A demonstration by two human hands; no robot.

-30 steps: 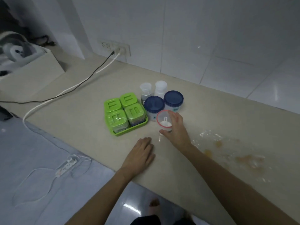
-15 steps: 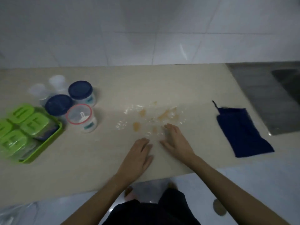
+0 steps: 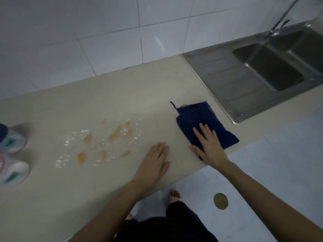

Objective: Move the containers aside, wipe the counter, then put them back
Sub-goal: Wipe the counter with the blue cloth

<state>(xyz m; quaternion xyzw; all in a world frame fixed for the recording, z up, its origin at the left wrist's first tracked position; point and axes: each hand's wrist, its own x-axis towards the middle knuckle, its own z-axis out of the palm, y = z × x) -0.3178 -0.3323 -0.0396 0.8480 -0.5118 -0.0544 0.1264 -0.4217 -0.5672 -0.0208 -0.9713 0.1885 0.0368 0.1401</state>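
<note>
A dark blue cloth (image 3: 208,119) lies flat on the beige counter (image 3: 122,105) near the sink. My right hand (image 3: 208,145) rests palm down on the cloth's near left part, fingers spread. My left hand (image 3: 154,163) lies flat on the bare counter just left of it, holding nothing. An orange, wet spill (image 3: 101,142) spreads over the counter's middle. Two white containers (image 3: 12,154) with teal labels show at the far left edge, partly cut off by the frame.
A steel sink (image 3: 272,67) with a drainboard and a tap (image 3: 279,20) sits at the right, set into the counter. A white tiled wall runs behind. The counter's front edge passes just under my hands; below it are my bare foot and a floor drain (image 3: 220,201).
My view swung right, from the containers to the spill and the cloth. My right hand left the red-rimmed container, crossed the spill and landed on the blue cloth. My left hand stayed flat on the counter.
</note>
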